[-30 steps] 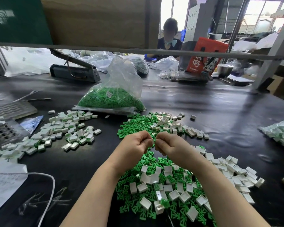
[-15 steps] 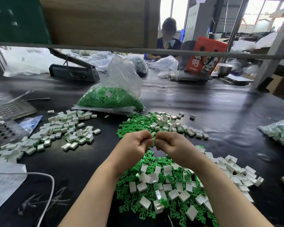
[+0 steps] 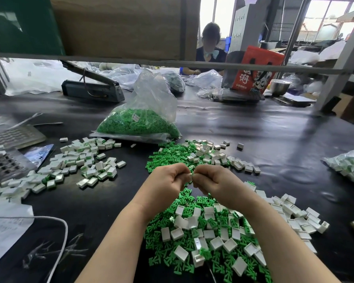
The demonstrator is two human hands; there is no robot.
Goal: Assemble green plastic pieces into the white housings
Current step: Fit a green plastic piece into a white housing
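Hands unmoved — left hand (image 3: 168, 180), right hand (image 3: 214, 180) pinch white housing (image 3: 190, 175) (bag (image 3: 145, 115) behind).

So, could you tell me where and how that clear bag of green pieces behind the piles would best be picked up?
Judging by its shape, grip the clear bag by its loose, crumpled neck, coming down from above. The green pieces sit heavy in the bottom while the empty upper part stands upright and free. The near side is crowded by the loose green pieces, so a low approach looks awkward.
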